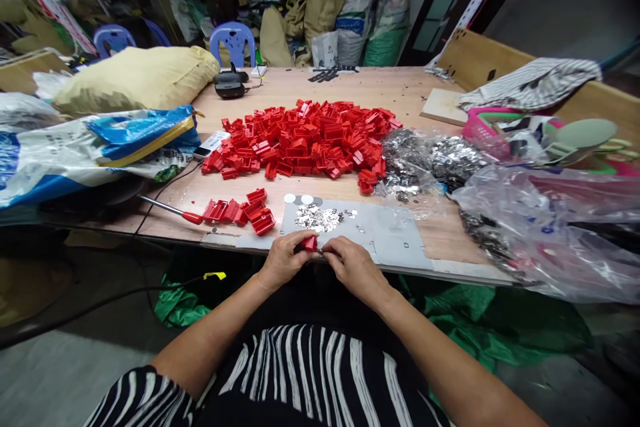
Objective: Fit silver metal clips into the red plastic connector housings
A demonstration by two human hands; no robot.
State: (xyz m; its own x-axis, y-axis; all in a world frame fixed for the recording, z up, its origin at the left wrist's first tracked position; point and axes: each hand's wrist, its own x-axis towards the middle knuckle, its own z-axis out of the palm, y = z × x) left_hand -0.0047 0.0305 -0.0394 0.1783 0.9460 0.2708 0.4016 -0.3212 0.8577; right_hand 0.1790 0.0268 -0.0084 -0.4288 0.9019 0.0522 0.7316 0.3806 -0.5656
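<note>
Between the fingers of my left hand (287, 259) is a small red plastic housing (311, 243), held at the table's front edge. My right hand (353, 265) pinches a small metal piece (320, 251) against the housing's right side; its exact shape is too small to make out. Just beyond both hands, a scatter of small shiny metal pieces (320, 219) lies on a grey mat (395, 233). To the left of the mat sit several red housings (260, 217) in a loose group. Farther back spreads a large heap of red housings (310, 137).
Clear plastic bags of metal parts (430, 157) stand right of the heap, near a pink basket (480, 127). A red-tipped rod (170, 208) lies left. Blue-white sacking (100, 147) and a tan sack (140, 77) cover the left side. A black device (230, 83) sits behind.
</note>
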